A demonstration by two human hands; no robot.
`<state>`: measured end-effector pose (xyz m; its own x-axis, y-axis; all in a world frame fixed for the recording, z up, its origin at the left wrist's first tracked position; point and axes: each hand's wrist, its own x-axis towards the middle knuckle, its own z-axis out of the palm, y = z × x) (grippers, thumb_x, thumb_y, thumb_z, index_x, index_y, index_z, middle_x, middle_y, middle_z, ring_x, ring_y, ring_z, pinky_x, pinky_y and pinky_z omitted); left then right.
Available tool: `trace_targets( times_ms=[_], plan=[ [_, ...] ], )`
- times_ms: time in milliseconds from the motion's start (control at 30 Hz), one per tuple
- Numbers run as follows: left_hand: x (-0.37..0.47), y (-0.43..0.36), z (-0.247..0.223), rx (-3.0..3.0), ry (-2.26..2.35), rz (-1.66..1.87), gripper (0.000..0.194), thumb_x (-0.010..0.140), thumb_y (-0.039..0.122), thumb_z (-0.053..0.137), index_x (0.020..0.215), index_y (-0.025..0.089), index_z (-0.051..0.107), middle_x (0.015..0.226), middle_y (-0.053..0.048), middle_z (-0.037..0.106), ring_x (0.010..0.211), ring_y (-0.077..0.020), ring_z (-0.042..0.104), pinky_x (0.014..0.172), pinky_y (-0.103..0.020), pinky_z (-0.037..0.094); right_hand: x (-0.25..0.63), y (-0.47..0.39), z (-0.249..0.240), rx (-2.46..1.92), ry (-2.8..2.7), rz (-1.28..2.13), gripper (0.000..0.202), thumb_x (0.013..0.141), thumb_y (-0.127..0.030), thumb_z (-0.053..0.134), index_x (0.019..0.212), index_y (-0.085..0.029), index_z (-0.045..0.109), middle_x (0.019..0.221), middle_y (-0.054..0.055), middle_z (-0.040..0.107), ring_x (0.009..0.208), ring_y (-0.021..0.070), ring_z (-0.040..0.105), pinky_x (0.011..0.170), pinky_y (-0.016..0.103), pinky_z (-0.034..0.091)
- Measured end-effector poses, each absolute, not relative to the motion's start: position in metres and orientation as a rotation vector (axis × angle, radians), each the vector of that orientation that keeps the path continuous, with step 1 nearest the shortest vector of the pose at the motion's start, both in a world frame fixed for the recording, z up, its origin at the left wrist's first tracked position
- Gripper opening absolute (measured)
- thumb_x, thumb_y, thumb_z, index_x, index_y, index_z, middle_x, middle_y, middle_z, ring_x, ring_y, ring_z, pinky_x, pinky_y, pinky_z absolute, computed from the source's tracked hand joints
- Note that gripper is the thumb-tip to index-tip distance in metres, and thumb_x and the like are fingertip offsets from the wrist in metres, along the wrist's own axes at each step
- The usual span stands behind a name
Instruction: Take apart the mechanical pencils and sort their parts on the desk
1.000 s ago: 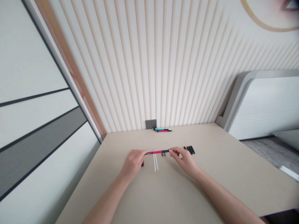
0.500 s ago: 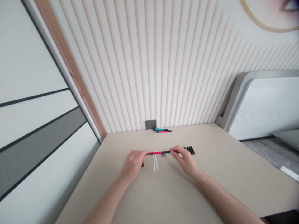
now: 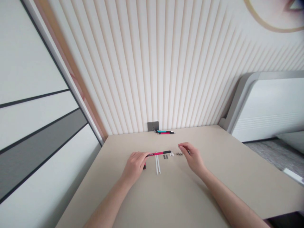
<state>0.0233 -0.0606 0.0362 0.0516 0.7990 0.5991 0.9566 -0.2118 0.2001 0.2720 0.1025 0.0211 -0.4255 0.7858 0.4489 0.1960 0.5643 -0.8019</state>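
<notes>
My left hand [image 3: 135,166] is closed on one end of a pink-and-black pen [image 3: 158,154], which it holds level above the table. To the right of the pen's black end, my right hand [image 3: 192,157] is pinched, with a tiny dark thing at its fingertips too small to name. Two thin white sticks [image 3: 157,165] lie below the pen. Near its black end are small grey pieces [image 3: 165,156], small white pieces [image 3: 171,154] and several small dark metallic parts [image 3: 179,154]. A pink-and-black piece [image 3: 144,166] shows beside my left hand, partly covered by it.
Finished-looking pens [image 3: 165,132], blue and pink with black, lie at the back of the beige table [image 3: 152,199]. A dark wall socket [image 3: 153,126] sits behind them on the ribbed wall. A bed headboard [image 3: 270,107] stands at right, a white cabinet [image 3: 47,177] at left.
My right hand has let go of the pen's black end and moved slightly right and up. It now covers the black parts on the right. The pen's free end has tipped up slightly.
</notes>
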Motion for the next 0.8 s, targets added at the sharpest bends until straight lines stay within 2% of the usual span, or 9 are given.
trace_targets(
  times_ms=[133, 233, 367, 800],
  plan=[
    [0.022, -0.06, 0.034, -2.086, -1.81, -0.886, 0.018, 0.097, 0.02, 0.047, 0.109, 0.02, 0.059, 0.091, -0.004, 0.07, 0.081, -0.0174, 0.063, 0.078, -0.033, 0.046, 0.288, 0.125, 0.023, -0.855, -2.069, 0.693, 0.031, 0.094, -0.038, 0.042, 0.1, -0.02, 0.066, 0.1, 0.009, 0.068, 0.087, 0.0216, 0.061, 0.076, 0.033, 0.047],
    [0.021, -0.06, 0.033, -2.083, -1.816, -0.878, 0.019, 0.096, 0.019, 0.047, 0.11, 0.021, 0.06, 0.089, -0.003, 0.07, 0.081, -0.0175, 0.064, 0.078, -0.033, 0.046, 0.301, 0.14, 0.022, -0.944, -2.21, 0.554, 0.029, 0.089, -0.032, 0.046, 0.109, -0.022, 0.064, 0.093, 0.006, 0.069, 0.087, 0.022, 0.06, 0.083, 0.037, 0.046],
    [0.021, -0.06, 0.034, -2.075, -1.815, -0.877, 0.018, 0.095, 0.019, 0.048, 0.109, 0.021, 0.061, 0.087, -0.003, 0.07, 0.079, -0.0173, 0.064, 0.077, -0.033, 0.046, 0.309, 0.147, 0.018, -0.99, -2.384, 0.477, 0.039, 0.084, -0.027, 0.051, 0.123, -0.026, 0.058, 0.091, 0.003, 0.072, 0.091, 0.0228, 0.06, 0.086, 0.039, 0.043],
    [0.023, -0.059, 0.033, -2.087, -1.824, -0.89, 0.019, 0.096, 0.02, 0.048, 0.109, 0.021, 0.061, 0.09, -0.004, 0.071, 0.08, -0.0177, 0.065, 0.078, -0.034, 0.046, 0.302, 0.139, 0.012, -0.942, -2.542, 0.466, 0.039, 0.085, -0.025, 0.051, 0.123, -0.027, 0.059, 0.094, 0.003, 0.074, 0.097, 0.0234, 0.059, 0.091, 0.041, 0.039]
  ],
)
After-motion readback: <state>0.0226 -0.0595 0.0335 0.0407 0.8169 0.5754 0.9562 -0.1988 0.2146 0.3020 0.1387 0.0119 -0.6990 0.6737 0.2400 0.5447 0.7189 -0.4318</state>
